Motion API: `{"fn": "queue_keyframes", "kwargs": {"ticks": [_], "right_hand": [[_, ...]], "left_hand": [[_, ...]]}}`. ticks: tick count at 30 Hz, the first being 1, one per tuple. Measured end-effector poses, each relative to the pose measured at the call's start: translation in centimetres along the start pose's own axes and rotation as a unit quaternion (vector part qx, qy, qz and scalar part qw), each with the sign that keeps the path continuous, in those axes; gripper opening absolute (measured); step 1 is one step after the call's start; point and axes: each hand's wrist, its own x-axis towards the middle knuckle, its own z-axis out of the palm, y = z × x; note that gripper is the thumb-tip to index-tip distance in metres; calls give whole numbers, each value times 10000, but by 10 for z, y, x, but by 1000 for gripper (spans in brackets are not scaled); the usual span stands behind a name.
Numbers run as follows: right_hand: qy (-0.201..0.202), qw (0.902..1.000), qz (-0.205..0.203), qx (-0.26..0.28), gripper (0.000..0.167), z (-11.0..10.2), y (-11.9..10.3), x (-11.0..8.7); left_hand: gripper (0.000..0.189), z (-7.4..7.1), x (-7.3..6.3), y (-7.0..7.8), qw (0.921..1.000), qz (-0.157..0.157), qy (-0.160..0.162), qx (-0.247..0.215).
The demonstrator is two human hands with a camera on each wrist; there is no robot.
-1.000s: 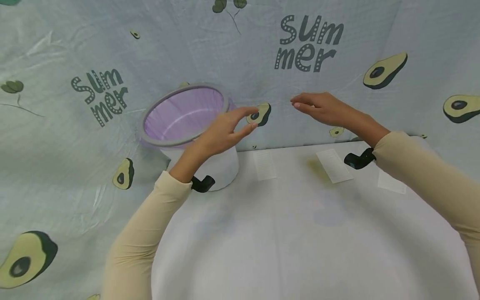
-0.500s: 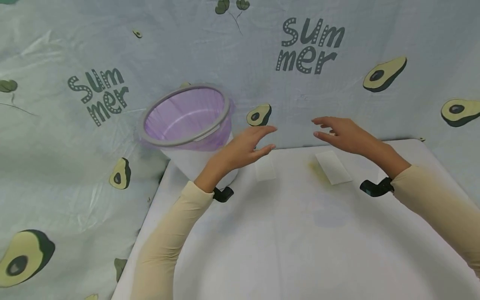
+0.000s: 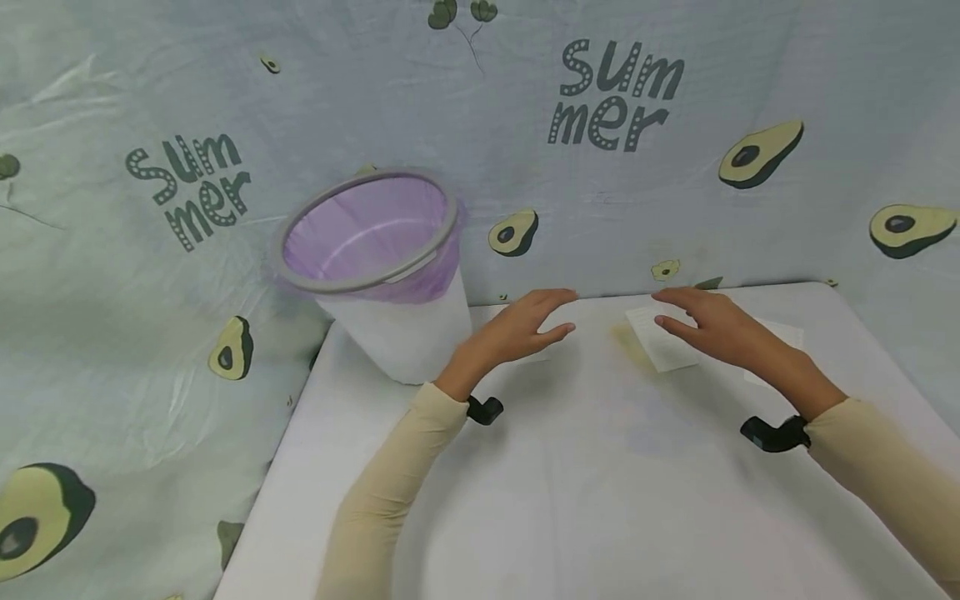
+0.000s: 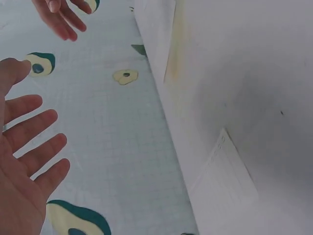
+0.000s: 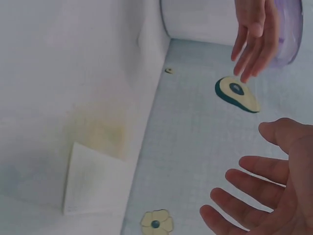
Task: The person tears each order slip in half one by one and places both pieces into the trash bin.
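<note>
My left hand (image 3: 516, 332) hovers over the back of the table, just right of the bucket, fingers spread and holding nothing. My right hand (image 3: 712, 325) is held over the back right, also with spread fingers and nothing in it. Between and below them lies a white paper slip (image 3: 662, 339), partly overlapped by the right hand in the head view. Another paper slip (image 4: 224, 183) lies under the left hand, mostly hidden by it from the head camera. A third paper slip (image 3: 780, 335) shows behind the right wrist.
A white bucket (image 3: 401, 333) with a purple liner (image 3: 367, 225) and grey rim stands at the back left of the white table (image 3: 600, 500). A yellowish stain (image 3: 633, 346) marks the tabletop beside the middle slip. A curtain (image 3: 300, 100) with avocado prints hangs behind.
Both hands have come down toward the tabletop and moved to the right. The left hand has left the front of the bucket. The bucket and paper slips stay in place.
</note>
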Motion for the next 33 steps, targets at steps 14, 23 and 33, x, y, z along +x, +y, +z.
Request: {"fn": "queue_keyframes", "kwargs": {"ticks": [14,23,33], "right_hand": [[83,9997,234,13,54,29,10,-14],[-33,9991,419,56,57,42,16,-16],[-176,9978,609,207,61,53,26,-21]], "left_hand": [[54,26,38,4,9980,261,-559,-133],[55,45,58,-7,9949,609,-783,-169],[70,59,78,-14,9921,626,-1083,-99]]}}
